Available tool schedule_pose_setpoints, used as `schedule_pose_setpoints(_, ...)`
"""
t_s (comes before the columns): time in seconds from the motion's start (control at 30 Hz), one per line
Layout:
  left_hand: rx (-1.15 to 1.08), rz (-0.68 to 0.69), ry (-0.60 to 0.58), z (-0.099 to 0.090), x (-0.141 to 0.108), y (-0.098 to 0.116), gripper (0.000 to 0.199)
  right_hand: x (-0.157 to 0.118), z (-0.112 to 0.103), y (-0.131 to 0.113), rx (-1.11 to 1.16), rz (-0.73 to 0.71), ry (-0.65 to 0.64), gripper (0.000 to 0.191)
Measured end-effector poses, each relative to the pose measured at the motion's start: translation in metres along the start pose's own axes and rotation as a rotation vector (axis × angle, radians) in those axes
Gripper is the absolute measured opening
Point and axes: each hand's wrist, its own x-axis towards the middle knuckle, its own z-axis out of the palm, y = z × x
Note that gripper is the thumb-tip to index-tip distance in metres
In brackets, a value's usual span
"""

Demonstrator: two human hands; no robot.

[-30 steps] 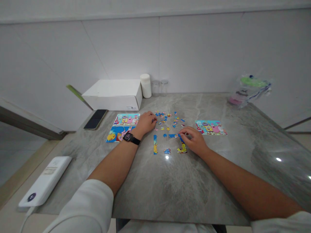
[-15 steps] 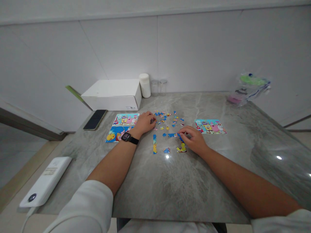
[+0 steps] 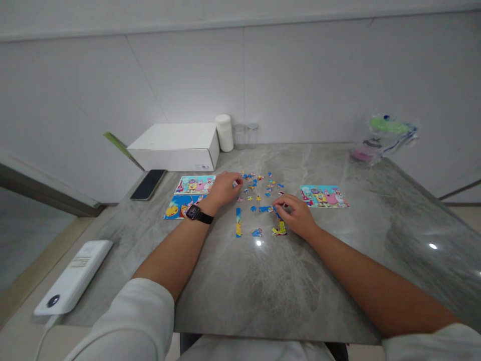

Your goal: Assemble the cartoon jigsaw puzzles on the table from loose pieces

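Note:
My left hand (image 3: pixel 227 187) rests at the left edge of the loose puzzle pieces (image 3: pixel 258 184), its fingers curled together; anything between them is too small to make out. Over the upper right corner of a partly joined puzzle section (image 3: pixel 280 228), my right hand (image 3: pixel 295 213) pinches at the joined pieces, near the blue strip (image 3: pixel 265 209). A narrow joined strip (image 3: pixel 238 223) stands apart on the left, and a small blue cluster (image 3: pixel 257 232) lies between the two. Picture cards lie on both sides, one on the right (image 3: pixel 324 196) and two at the left (image 3: pixel 195 184).
On the grey table (image 3: pixel 240 291) are a white box (image 3: pixel 175 143), a white bottle (image 3: pixel 224 133), two clear glasses (image 3: pixel 252 136) and a plastic bag (image 3: pixel 383 140). A phone (image 3: pixel 149 185) and a white power bank with a cable (image 3: pixel 73 278) lie at the left.
My left fingers have closed in more and shifted slightly right beside the loose pieces. My right hand has moved slightly left, staying at the section's upper corner. The view has shifted a little.

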Motion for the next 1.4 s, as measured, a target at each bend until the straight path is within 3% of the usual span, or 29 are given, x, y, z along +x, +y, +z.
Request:
schedule_pose_setpoints(0.2, -0.117, 0.021, 0.105, -0.040, -0.005, 0.042, 0.011, 0.009, 0.001, -0.024, 0.142, 0.121, 0.105, 0.015)
schedule_pose_setpoints(0.3, -0.177, 0.035, 0.133, -0.060, -0.011, 0.067, 0.014, 0.019, -0.001, -0.044, 0.222, 0.123, 0.079, 0.018)
schedule_pose_setpoints(0.4, -0.262, 0.020, 0.111, -0.068, -0.024, 0.086, 0.011, 0.028, 0.004, -0.060, 0.296, 0.088, 0.062, 0.033)
schedule_pose_setpoints(0.57, -0.410, -0.054, 0.044, -0.045, -0.061, 0.098, 0.007, 0.020, 0.030, -0.062, 0.332, 0.125, 0.029, 0.033)
schedule_pose_setpoints(0.77, -0.473, -0.139, 0.107, -0.017, -0.091, 0.093, 0.005, 0.001, 0.049, -0.052, 0.294, 0.121, -0.043, 0.031)
schedule_pose_setpoints(1.0, -0.426, -0.079, 0.092, -0.015, -0.097, 0.093, 0.008, 0.003, 0.046, -0.054, 0.305, 0.106, -0.058, 0.025)
schedule_pose_setpoints(1.2, -0.291, 0.047, 0.150, -0.016, -0.100, 0.091, 0.029, 0.005, 0.044, -0.047, 0.463, 0.243, -0.002, 0.026)
schedule_pose_setpoints(1.4, -0.189, 0.088, 0.161, -0.015, -0.100, 0.085, 0.025, 0.008, 0.046, -0.044, 0.587, 0.310, -0.050, 0.034)
